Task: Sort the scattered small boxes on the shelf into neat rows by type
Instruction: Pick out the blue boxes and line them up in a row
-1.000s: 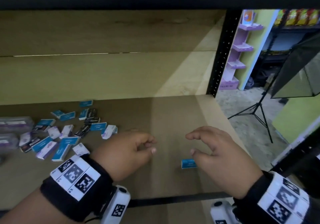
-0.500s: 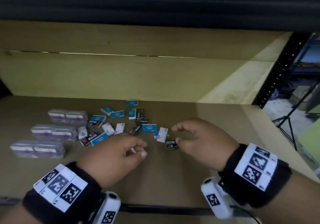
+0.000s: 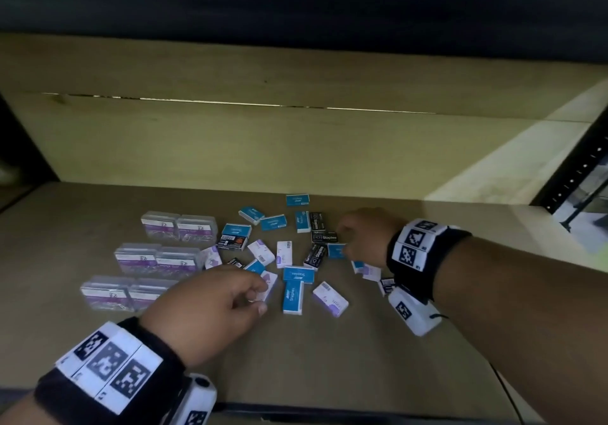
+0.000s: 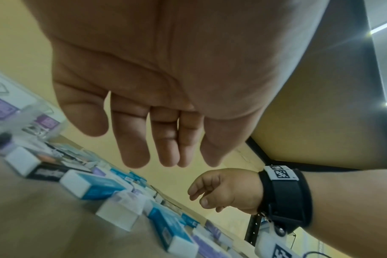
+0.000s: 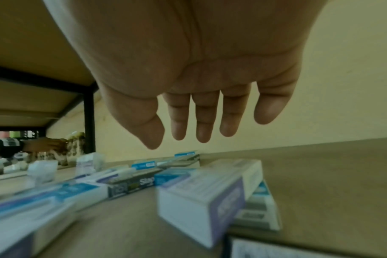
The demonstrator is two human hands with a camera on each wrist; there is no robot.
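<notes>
Reached forward into the scattered boxes (image 3: 297, 273), right hand (image 3: 365, 238) nearest the blue box (image 3: 336, 250) just left of its loose, empty fingers; left hand (image 3: 210, 306) likewise slack, empty.

We see small blue, black and white-and-purple boxes (image 3: 297, 275) lying scattered flat at mixed angles mid-shelf (image 3: 329, 359), some overlapping, none yet in rows.
</notes>
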